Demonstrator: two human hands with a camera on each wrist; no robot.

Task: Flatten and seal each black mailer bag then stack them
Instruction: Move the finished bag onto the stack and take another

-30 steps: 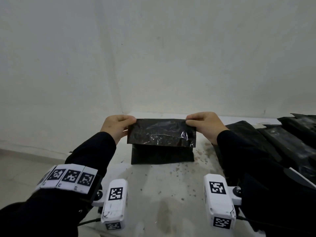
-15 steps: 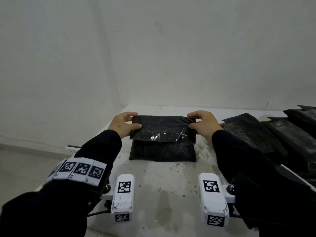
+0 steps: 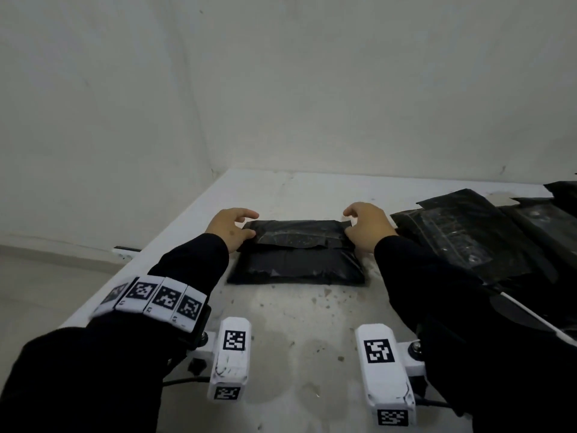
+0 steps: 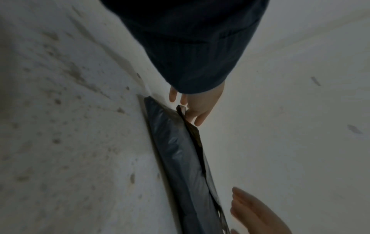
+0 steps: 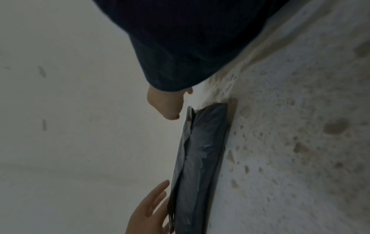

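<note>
**Flap folded over, a hand at each end of the mailer**

The black mailer bag [image 3: 296, 254] lies flat on the stained white table [image 3: 296, 332], straight ahead of me, its long axis running left to right across my view. Everything below I place from this bag. Its flap [image 3: 299, 235] is folded down over the far half, toward me, and the near edge of that flap looks wavy, not yet pressed tight.

My left hand [image 3: 229, 225] sits at the bag's left end and my right hand [image 3: 368, 225] at its right end, both level with the flap. Each thumb touches an end of the flap, while the fingers are spread and lifted over the bag's far edge. Neither hand grips anything; both are relaxed and open. They stand equally near, one per end, so neither has the advantage.

Since the flap runs along the same left-right axis, I judge the next move is to press down and sweep my palms inward or along it to bond the seal.

To the right of the bag, just past my right hand, lies a pile of other black mailers [image 3: 468, 235], overlapping one another.
</note>
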